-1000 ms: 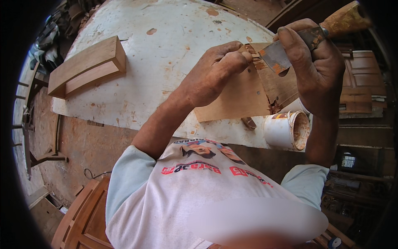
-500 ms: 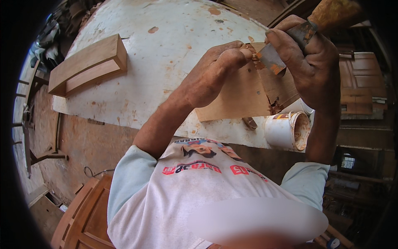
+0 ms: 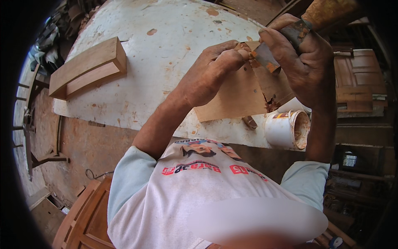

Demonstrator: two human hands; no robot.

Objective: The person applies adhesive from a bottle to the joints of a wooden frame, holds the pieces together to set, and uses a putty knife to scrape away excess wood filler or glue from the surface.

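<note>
My right hand [image 3: 309, 62] grips a putty knife [image 3: 265, 58] with a broad, stained metal blade and a thick wooden handle pointing to the far right. Its blade lies against the corner joint of a pale wooden box [image 3: 232, 99], where reddish-brown filler marks the seam. The near end of that seam has a ragged, dark, broken patch. At the far end, beside the blade, my left hand [image 3: 211, 72] is closed on the box's edge; its fingertips are partly hidden. My right hand covers part of the box's right face.
A second wooden box [image 3: 87, 62] with a curved cut-out lies on the stained white table [image 3: 145, 95] at left. Near the front edge, a white bucket [image 3: 280, 130] lies on its side beside a small wood block [image 3: 249, 122]. Panelled doors [image 3: 358, 79] stand at right.
My right hand and the putty knife have shifted slightly left, the blade still at the joint. My left hand and the box have hardly moved.
</note>
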